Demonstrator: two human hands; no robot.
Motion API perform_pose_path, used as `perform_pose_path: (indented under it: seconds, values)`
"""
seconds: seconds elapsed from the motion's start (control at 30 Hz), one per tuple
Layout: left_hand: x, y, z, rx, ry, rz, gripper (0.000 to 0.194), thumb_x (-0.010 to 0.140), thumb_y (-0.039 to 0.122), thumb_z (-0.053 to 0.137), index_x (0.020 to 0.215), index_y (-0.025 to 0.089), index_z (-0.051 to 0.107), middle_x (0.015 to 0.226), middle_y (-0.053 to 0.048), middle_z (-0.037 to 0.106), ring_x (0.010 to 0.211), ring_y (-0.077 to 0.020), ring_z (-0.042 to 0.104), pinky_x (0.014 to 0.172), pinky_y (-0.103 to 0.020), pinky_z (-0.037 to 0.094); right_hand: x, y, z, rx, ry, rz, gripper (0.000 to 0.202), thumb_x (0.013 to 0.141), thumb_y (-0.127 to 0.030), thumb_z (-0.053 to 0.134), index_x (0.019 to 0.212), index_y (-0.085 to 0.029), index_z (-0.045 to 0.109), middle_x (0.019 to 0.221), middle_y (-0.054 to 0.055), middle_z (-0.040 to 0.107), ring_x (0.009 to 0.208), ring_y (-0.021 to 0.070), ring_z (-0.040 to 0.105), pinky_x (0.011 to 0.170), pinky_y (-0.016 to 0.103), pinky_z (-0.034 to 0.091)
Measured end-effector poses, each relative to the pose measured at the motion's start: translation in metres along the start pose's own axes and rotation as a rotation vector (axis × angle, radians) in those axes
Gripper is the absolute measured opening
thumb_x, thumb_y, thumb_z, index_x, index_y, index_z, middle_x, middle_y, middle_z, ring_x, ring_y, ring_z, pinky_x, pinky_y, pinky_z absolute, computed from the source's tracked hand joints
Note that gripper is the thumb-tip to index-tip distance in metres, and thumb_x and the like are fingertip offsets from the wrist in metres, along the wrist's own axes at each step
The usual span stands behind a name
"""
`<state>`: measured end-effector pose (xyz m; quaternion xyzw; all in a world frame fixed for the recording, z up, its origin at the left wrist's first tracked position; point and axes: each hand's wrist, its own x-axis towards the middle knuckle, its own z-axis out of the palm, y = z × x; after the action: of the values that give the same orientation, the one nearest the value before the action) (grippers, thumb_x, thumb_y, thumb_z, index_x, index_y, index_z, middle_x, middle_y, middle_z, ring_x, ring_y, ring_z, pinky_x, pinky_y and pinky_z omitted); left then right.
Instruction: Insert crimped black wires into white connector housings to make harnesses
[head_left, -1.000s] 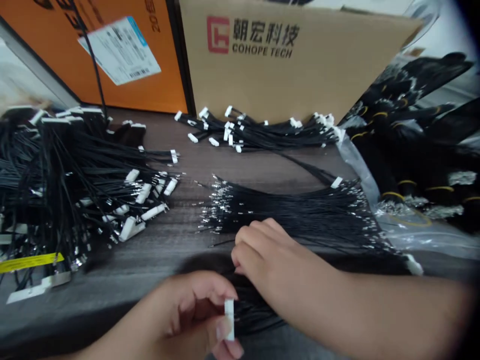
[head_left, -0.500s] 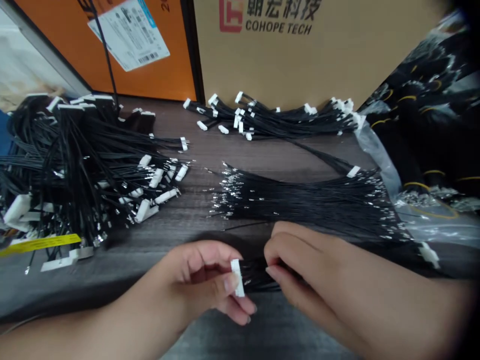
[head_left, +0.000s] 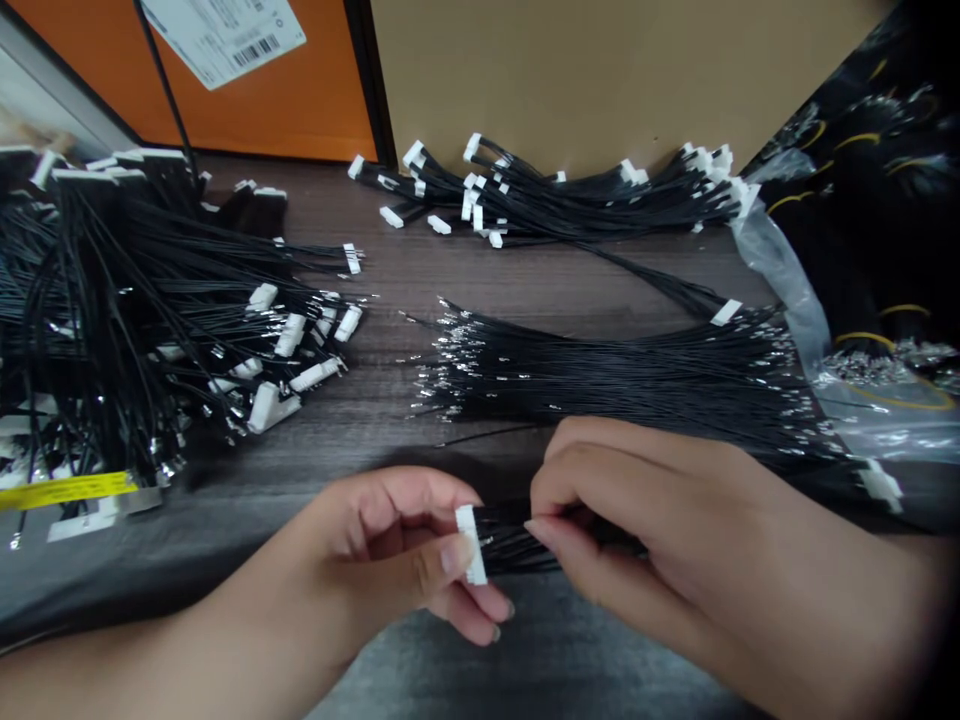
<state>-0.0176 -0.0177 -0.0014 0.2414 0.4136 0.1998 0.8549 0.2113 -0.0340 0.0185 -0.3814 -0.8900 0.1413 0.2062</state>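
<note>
Between thumb and fingers, my left hand (head_left: 420, 560) grips a white connector housing (head_left: 470, 545). Black wires (head_left: 510, 540) run out of its right side and pass under my right hand (head_left: 622, 500). A wire with a small metal terminal at its tip lies by the housing's right face, and my right thumb and forefinger are pinched on it just behind. Whether the terminal is inside the housing I cannot tell. Behind my right hand lies a flat bundle of loose black wires (head_left: 615, 375) with metal terminals at both ends.
At left is a heap of black wire harnesses (head_left: 150, 290) with white connectors and a yellow strip (head_left: 67, 490). More harnesses (head_left: 570, 205) lie along a cardboard box (head_left: 600, 80), beside an orange box (head_left: 247, 110). Banded wire bundles and a plastic bag (head_left: 787, 260) are at right.
The view has tilted down slightly, so the boxes sit higher in it. My right finger and thumb tips are slightly closer to the connector housing; my left hand keeps its grip.
</note>
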Motion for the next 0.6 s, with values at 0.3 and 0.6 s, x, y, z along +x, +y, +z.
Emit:
perform_pose_path:
  seconds: [0.3, 0.6]
  values:
    - [0.001, -0.002, -0.001, -0.019, 0.021, -0.010, 0.034, 0.069, 0.038, 0.109, 0.083, 0.017, 0.086, 0.068, -0.002, 0.085, 0.062, -0.0124, 0.079, 0.062, -0.017, 0.064, 0.001, 0.001, -0.005, 0.067, -0.063, 0.035, 0.038, 0.110, -0.010, 0.045, 0.076, -0.019, 0.061, 0.072, -0.003, 0.062, 0.058, 0.0082, 0.055, 0.050, 0.020, 0.042]
    - [0.004, -0.015, -0.009, -0.019, -0.022, 0.078, 0.024, 0.080, 0.034, 0.104, 0.087, 0.017, 0.088, 0.075, -0.002, 0.085, 0.067, -0.0140, 0.081, 0.064, -0.017, 0.065, -0.004, -0.004, 0.010, 0.020, -0.036, 0.037, 0.040, 0.110, -0.004, 0.044, 0.080, -0.019, 0.067, 0.077, -0.001, 0.066, 0.066, 0.0113, 0.061, 0.059, 0.022, 0.048]
